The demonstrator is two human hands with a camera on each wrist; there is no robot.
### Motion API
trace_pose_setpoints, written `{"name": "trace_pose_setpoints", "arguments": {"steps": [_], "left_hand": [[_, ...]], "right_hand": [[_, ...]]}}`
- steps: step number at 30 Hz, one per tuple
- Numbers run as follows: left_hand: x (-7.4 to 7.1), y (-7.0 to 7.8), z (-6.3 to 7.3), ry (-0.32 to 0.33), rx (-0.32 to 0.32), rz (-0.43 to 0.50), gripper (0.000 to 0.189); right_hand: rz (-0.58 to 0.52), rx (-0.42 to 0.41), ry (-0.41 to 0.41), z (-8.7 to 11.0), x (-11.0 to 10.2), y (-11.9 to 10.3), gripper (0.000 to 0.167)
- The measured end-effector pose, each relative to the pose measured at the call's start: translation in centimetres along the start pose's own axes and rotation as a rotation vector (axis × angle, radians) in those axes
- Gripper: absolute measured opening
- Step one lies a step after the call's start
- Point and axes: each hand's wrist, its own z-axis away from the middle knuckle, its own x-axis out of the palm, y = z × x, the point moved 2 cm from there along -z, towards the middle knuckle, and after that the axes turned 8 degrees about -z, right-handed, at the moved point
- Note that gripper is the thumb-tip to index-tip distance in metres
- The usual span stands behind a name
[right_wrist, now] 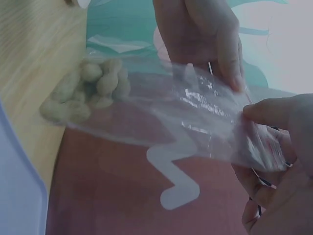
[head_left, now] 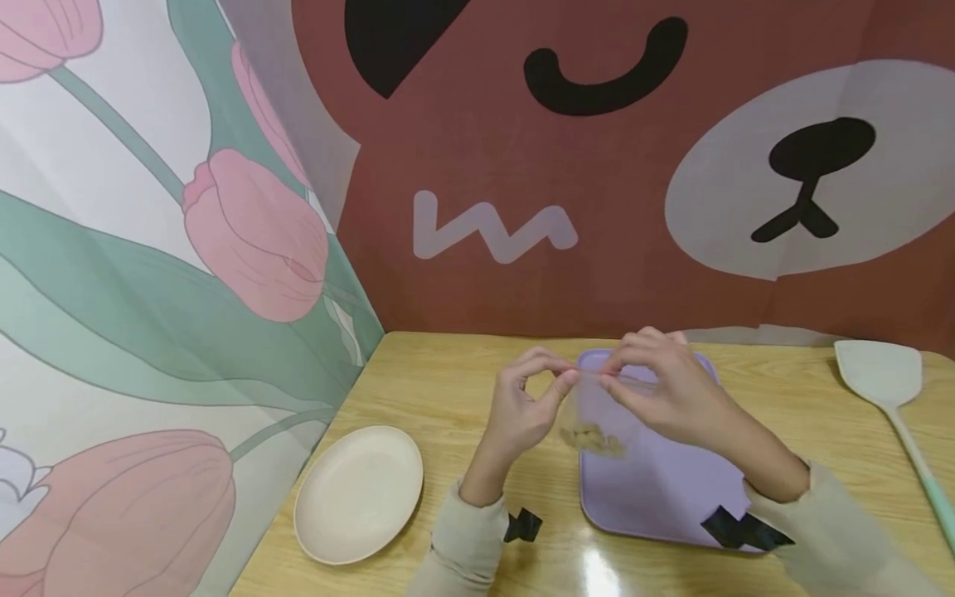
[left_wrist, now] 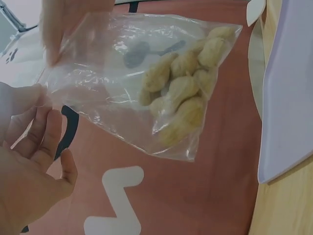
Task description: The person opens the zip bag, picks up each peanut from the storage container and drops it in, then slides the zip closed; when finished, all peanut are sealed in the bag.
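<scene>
A clear plastic zip bag [left_wrist: 112, 88] hangs by its top edge between both hands, above the purple tray. Several unshelled peanuts [left_wrist: 183, 81] lie in its bottom; the head view shows them as a blurred tan cluster. My left hand [head_left: 528, 402] pinches one side of the bag's top between thumb and index finger. With thumb and fingertips, my right hand [head_left: 667, 390] pinches the same edge a short way to the right. In the right wrist view the bag's mouth is creased between the two hands, and I cannot tell whether it is sealed.
The purple tray [head_left: 656, 489] lies on the wooden table [head_left: 455, 390] below the hands. A cream plate [head_left: 358, 495] stands at the left, and a white spatula [head_left: 882, 373] with a green handle at the right. Printed cloths [head_left: 477, 298] hang behind and at the left.
</scene>
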Motion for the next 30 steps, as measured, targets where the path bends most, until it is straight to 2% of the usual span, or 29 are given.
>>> {"name": "trace_pose_setpoints", "arguments": {"steps": [12,15,16,19,22,27,30], "left_hand": [[-0.7,-0.2,-0.1,0.034,-0.033,0.007,0.004],[-0.8,-0.4,-0.1,0.019,-0.049,0.005,0.004],[-0.9,-0.9,0.1,0.006,-0.064,0.003,0.004],[-1.7,-2.7,0.7,-0.064,-0.103,0.003,0.004],[-3.2,-4.5,1.4,-0.183,-0.143,-0.012,0.005],[-6.7,-5.4,2.0,-0.428,-0.226,-0.054,0.008],[-8.0,-6.5,2.4,-0.551,-0.276,-0.062,0.007]], "right_hand": [[0.048,0.043,0.026,2.4,-3.1,0.5,0.029],[0.052,0.046,0.034,2.5,-3.3,0.5,0.030],[0.050,0.048,0.036,2.4,-3.1,0.6,0.030],[0.035,0.061,0.032,2.2,-2.3,0.7,0.031],[0.004,0.076,-0.001,2.1,-1.0,0.8,0.033],[-0.058,0.092,-0.065,2.3,2.0,0.9,0.029],[-0.078,0.126,-0.101,2.7,4.1,1.6,0.026]]}}
